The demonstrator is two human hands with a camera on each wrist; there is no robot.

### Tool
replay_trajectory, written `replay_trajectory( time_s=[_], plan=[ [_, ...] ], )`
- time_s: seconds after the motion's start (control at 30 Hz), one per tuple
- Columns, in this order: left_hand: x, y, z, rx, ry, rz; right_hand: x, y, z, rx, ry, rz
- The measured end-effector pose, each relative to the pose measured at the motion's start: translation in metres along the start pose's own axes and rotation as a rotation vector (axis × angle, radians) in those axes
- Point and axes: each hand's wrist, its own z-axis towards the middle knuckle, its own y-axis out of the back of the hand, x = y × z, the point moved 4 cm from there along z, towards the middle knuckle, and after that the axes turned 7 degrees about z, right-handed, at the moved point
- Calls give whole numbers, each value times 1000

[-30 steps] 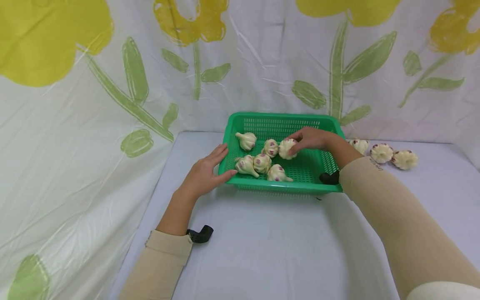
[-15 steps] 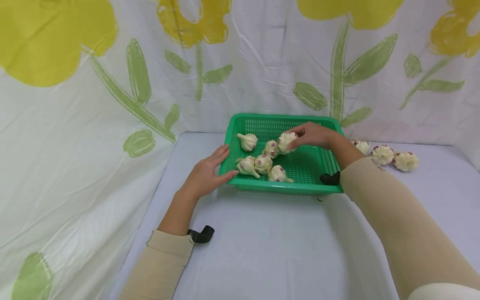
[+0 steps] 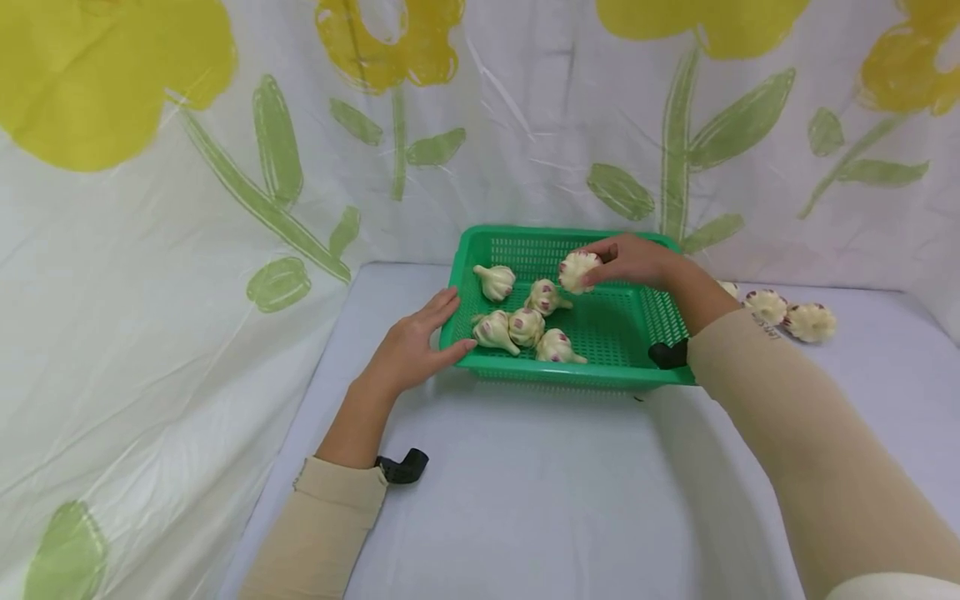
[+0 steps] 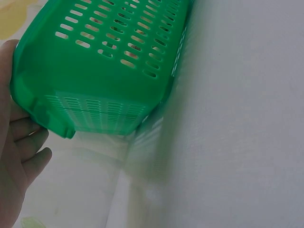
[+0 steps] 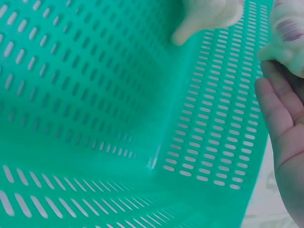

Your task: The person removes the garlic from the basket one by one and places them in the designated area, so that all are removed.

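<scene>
My right hand (image 3: 637,260) pinches a garlic bulb (image 3: 579,272), cream with purple patches, above the back of the green plastic basket (image 3: 585,377). In the right wrist view this bulb (image 5: 289,47) sits at the fingertips beside the basket's slotted wall. Below it, several garlic bulbs (image 3: 527,327) lie on the basket floor, mostly toward the left. My left hand (image 3: 405,354) rests at the basket's left rim, fingers extended along the outside and thumb at the front corner. The left wrist view shows those fingers (image 4: 35,147) beside the basket's end wall.
More garlic bulbs (image 3: 810,322) lie on the white table (image 3: 525,483) right of the basket, partly hidden by the right forearm. A white flower-printed curtain (image 3: 525,125) hangs right behind the basket and along the left side.
The right hand has lifted its garlic bulb up and back from among the others, uncovering the stem of the bulb beside it. The left hand stays at the rim.
</scene>
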Motion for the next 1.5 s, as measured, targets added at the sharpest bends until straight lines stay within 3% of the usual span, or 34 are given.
replay_trajectory(
  time_s=[0.23,0.47,0.67,1.0,1.33,1.4,1.5],
  plan=[
    [1,1,1,-2,-1,-13,13,10,-8,-78,27,36],
    [1,1,1,-1,-11,-16,23,30,-28,-140,35,-23],
    [0,2,-1,5,-10,-13,19,50,-63,-250,60,106],
    [2,7,2,-18,-17,-9,-28,64,-131,-492,69,296],
    [6,8,5,-28,-14,-17,-79,62,-178,-607,224,698],
    [6,8,5,-26,-16,-20,-92,58,-186,-670,186,685],
    [5,7,5,-22,-19,-24,-110,51,-194,-736,161,775]
  ],
)
